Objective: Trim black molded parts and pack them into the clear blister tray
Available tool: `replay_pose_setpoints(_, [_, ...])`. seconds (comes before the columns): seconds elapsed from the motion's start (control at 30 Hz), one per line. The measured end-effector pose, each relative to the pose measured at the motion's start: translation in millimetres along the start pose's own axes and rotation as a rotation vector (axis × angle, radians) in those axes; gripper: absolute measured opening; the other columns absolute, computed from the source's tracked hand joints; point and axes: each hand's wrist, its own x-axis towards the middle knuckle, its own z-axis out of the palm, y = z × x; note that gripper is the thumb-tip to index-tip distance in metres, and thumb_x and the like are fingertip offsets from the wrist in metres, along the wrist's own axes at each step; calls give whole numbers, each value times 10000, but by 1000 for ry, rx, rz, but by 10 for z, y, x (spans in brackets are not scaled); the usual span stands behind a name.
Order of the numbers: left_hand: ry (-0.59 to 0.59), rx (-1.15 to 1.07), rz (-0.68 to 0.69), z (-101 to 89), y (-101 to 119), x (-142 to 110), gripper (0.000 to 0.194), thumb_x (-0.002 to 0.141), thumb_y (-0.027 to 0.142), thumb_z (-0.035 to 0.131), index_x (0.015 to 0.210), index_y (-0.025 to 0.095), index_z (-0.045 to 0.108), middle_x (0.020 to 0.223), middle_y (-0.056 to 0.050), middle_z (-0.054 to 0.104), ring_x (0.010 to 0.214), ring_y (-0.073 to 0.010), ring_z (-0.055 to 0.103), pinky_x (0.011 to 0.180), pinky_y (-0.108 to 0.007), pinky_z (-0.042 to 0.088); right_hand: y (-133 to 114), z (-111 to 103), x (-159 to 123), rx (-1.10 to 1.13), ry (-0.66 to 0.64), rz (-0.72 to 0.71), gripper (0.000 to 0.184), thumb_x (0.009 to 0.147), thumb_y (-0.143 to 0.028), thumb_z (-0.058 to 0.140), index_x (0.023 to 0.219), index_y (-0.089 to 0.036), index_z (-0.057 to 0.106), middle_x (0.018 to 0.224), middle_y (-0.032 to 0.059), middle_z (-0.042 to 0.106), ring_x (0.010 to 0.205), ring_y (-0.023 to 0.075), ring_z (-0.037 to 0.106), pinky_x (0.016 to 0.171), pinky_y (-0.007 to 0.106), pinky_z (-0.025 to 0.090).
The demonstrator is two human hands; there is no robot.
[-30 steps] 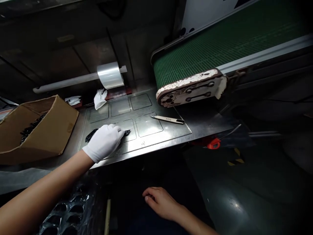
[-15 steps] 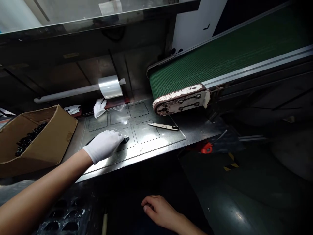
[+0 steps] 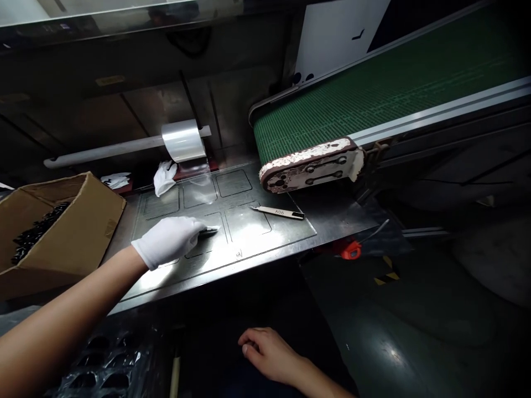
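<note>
Your gloved left hand (image 3: 169, 241) keeps a narrow grip on a small dark part (image 3: 208, 232) over the outlined sheet (image 3: 286, 228) on the tabletop (image 3: 338, 215), left of the pale-handled tool (image 3: 279, 212). Your bare right hand (image 3: 269, 351) is loosely half-curled below the tabletop's front edge.

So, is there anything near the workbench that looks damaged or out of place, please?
Yes. The end bracket of the green conveyor looks damaged: its white covering is patchy, with brown showing through, and its right edge is ragged. Also, a crumpled white item, perhaps a glove, lies untidily near the film roll.
</note>
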Motion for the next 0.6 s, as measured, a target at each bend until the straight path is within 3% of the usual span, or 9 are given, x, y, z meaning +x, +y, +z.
replay_pose_setpoints(0.13, [87, -80, -97, 6, -104, 56, 385, 973, 185, 471, 1208, 304, 753, 1161, 18, 781, 1048, -196, 722, 930, -308, 565, 33, -15, 18, 15, -12, 4, 289, 961, -296, 546, 1139, -248, 769, 990, 23, 793, 862, 180, 734, 754, 234, 518])
replay_pose_setpoints(0.23, [273, -35, -271, -4, -101, -24, 445, 992, 132, 357, 1233, 191, 727, 1252, -56, 747, 1164, -241, 676, 1057, -405, 514, 62, -39, 22, 30, -7, 8, 295, 977, -303, 526, 1144, -250, 764, 1031, 26, 791, 911, 185, 737, 777, 237, 520])
replay_pose_setpoints(0.3, [350, 3, -316, 9, -41, -100, 440, 989, 121, 348, 1227, 158, 715, 1279, -97, 725, 1190, -255, 652, 1069, -420, 500, 79, -48, 29, 37, -3, 14, 295, 976, -298, 524, 1135, -241, 765, 1023, 32, 790, 914, 188, 737, 767, 237, 520])
replay_pose_setpoints(0.43, [261, 37, -172, 122, 118, -72, 333, 956, 153, 488, 1155, 239, 742, 1178, -73, 746, 1065, -242, 675, 908, -348, 550, 79, -45, 60, 33, -4, 15, 288, 959, -287, 538, 1114, -229, 774, 1003, 38, 794, 892, 190, 739, 757, 240, 522])
replay_pose_setpoints(0.6, [184, 124, -107, 210, 209, 180, 346, 962, 122, 439, 1141, 213, 720, 988, -103, 736, 837, -268, 667, 711, -371, 507, 36, -70, 47, 21, 20, 8, 288, 944, -272, 553, 1126, -259, 776, 1018, 23, 795, 916, 186, 739, 821, 247, 517])
